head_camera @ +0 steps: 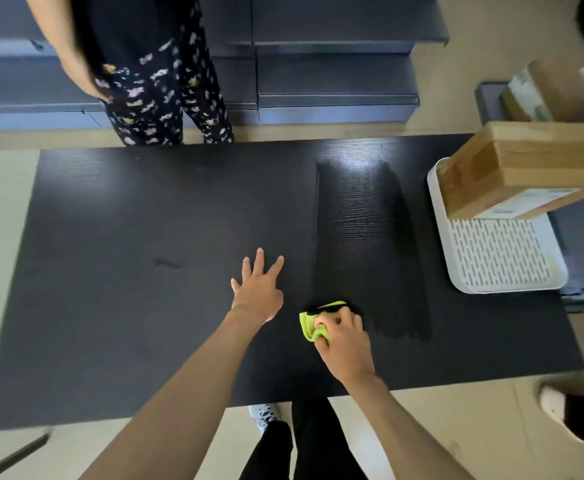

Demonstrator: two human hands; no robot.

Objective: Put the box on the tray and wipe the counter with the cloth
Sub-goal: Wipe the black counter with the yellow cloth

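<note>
A wide black wood-grain bench fills the view. At the bench's far right corner a white slotted plastic tray holds a brown cardboard box with a shipping label on its far half. A darker damp streak runs across the bench left of the tray. At the streak's near end, the right hand has its fingers curled tightly around a crumpled lime-green cloth, pressed to the bench. Just left of the cloth, the left hand lies flat with spread fingers, holding nothing.
</note>
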